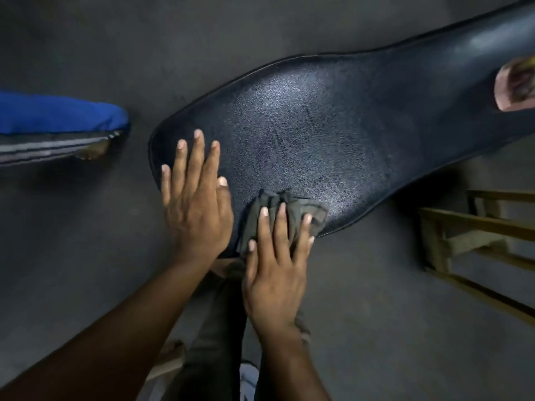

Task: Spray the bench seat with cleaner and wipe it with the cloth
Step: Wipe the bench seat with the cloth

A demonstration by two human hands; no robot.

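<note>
On the near end of the black padded bench seat (333, 117), your left hand (197, 204) lay flat, fingers spread, holding nothing. Your right hand (275, 270) pressed a crumpled dark grey cloth (260, 209) against the seat's near edge, fingers extended over it rather than closed around it. A torn patch (514, 86) showed at the seat's far right. A blue cushion (58, 117) sat apart on the left, a wooden frame (469, 230) on the right.

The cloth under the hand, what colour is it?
Dark grey cloth, seen in the head view.
</note>
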